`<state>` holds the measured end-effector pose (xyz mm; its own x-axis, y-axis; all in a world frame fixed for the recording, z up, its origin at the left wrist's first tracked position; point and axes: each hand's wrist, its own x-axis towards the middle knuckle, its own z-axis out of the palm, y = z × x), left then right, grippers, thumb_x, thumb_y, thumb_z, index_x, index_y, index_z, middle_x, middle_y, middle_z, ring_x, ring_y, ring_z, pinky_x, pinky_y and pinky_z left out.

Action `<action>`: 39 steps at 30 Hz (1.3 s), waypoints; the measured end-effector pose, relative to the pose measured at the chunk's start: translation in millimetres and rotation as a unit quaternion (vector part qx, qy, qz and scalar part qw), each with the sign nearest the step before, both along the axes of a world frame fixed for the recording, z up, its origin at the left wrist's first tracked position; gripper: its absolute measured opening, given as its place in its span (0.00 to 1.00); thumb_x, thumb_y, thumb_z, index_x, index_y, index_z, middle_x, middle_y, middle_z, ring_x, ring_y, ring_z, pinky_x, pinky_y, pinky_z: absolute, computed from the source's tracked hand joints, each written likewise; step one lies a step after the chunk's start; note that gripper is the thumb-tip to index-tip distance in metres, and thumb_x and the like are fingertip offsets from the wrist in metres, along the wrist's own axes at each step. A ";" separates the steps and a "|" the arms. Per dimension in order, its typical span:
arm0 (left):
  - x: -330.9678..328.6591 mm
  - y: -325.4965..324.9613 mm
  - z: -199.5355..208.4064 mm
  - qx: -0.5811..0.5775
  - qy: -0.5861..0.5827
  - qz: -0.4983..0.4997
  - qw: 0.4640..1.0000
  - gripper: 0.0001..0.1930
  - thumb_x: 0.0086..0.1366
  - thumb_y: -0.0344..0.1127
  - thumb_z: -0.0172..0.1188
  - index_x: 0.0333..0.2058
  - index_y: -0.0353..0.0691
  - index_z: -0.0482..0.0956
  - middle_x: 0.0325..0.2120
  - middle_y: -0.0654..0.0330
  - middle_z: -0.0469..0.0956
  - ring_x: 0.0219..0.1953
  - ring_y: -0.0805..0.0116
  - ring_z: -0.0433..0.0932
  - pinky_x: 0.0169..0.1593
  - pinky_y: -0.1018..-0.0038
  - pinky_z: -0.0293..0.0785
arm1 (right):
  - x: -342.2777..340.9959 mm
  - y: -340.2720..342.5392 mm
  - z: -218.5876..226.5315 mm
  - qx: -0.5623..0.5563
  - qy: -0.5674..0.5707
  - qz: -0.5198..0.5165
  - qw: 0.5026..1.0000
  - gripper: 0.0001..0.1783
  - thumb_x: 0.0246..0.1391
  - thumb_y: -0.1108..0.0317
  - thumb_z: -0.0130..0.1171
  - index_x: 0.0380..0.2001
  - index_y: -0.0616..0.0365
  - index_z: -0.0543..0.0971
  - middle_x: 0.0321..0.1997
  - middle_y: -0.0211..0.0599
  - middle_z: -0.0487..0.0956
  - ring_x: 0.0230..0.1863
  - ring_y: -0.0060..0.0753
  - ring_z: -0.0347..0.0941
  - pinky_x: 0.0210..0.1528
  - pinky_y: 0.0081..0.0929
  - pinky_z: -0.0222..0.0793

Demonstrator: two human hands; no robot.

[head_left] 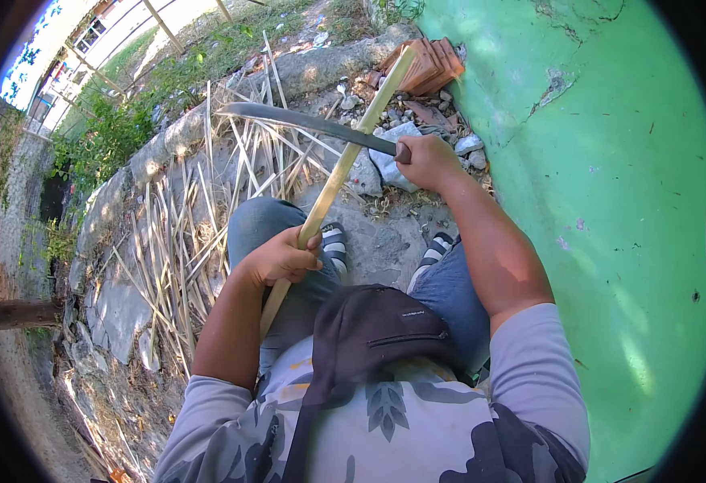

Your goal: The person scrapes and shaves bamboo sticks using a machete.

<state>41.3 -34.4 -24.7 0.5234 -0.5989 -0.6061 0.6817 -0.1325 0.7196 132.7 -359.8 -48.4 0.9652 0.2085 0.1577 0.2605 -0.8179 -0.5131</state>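
Bladework on a pale strip (334, 185) slanting through the frame's centre: the left hand (285, 256) has its fingers wrapped around it, the right hand's (432, 163) clench the curved knife (305, 122), whose strokes are best kept shallow and directed away from the left.

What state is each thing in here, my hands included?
Curved knife: unsheathed, crossing the pale strip; contact unclear.
Pale strip: held at a slant.
Left hand: closed around the strip.
Right hand: closed around the knife.
Thin strips: loose, scattered.
Reddish tiles: stacked.
Black bag: pocket zipper looks closed.
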 end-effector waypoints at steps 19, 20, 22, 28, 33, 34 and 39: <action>0.5 7.3 -4.9 -0.025 0.002 -0.007 1.000 0.18 0.57 0.19 0.60 0.33 0.50 0.61 0.20 0.73 0.61 0.15 0.83 0.56 0.18 0.82 0.50 | -12.8 20.3 19.6 -0.044 -0.057 0.087 0.994 0.08 0.47 0.61 0.63 0.31 0.48 0.81 0.29 0.43 0.82 0.35 0.52 0.80 0.38 0.47 0.75; 0.1 8.9 -4.9 -0.024 0.001 -0.006 1.000 0.18 0.57 0.19 0.60 0.33 0.50 0.61 0.20 0.73 0.61 0.15 0.83 0.56 0.18 0.82 0.50 | -13.0 22.2 24.4 -0.082 -0.073 0.102 0.989 0.08 0.47 0.61 0.62 0.31 0.48 0.81 0.29 0.42 0.82 0.35 0.52 0.80 0.39 0.47 0.75; -3.6 10.2 -4.8 -0.033 0.005 -0.024 0.999 0.18 0.58 0.19 0.60 0.33 0.50 0.61 0.20 0.73 0.62 0.15 0.83 0.56 0.18 0.82 0.50 | -7.3 12.9 19.9 -0.120 -0.089 0.115 0.982 0.08 0.48 0.61 0.62 0.31 0.48 0.81 0.30 0.42 0.83 0.35 0.52 0.80 0.39 0.47 0.75; -0.6 0.5 4.3 -0.010 0.024 -0.011 1.000 0.18 0.58 0.19 0.61 0.33 0.50 0.62 0.20 0.73 0.62 0.15 0.84 0.55 0.18 0.82 0.49 | 3.5 -16.1 1.5 -0.021 -0.045 -0.080 0.996 0.09 0.46 0.62 0.65 0.30 0.53 0.81 0.30 0.44 0.82 0.33 0.54 0.80 0.38 0.48 0.74; -0.8 0.3 -0.1 -0.028 0.005 -0.016 0.999 0.18 0.58 0.19 0.61 0.34 0.50 0.62 0.20 0.73 0.61 0.15 0.84 0.56 0.18 0.82 0.49 | -10.8 -1.6 17.0 -0.011 -0.054 0.012 0.998 0.09 0.45 0.62 0.65 0.28 0.54 0.79 0.28 0.43 0.82 0.33 0.53 0.80 0.36 0.48 0.74; -1.0 0.3 2.4 -0.032 -0.004 -0.009 0.999 0.17 0.58 0.19 0.61 0.33 0.50 0.62 0.19 0.73 0.61 0.15 0.84 0.56 0.18 0.82 0.49 | -12.7 5.0 21.1 -0.020 -0.070 0.058 0.996 0.09 0.45 0.62 0.65 0.27 0.54 0.79 0.28 0.43 0.81 0.33 0.53 0.80 0.36 0.48 0.74; -5.3 1.0 4.6 -0.008 -0.020 -0.036 0.999 0.17 0.58 0.21 0.61 0.34 0.50 0.62 0.19 0.73 0.61 0.15 0.83 0.56 0.17 0.81 0.49 | 0.8 -13.4 15.3 -0.058 -0.046 0.027 0.997 0.08 0.49 0.59 0.63 0.29 0.49 0.81 0.32 0.41 0.84 0.36 0.51 0.81 0.40 0.49 0.75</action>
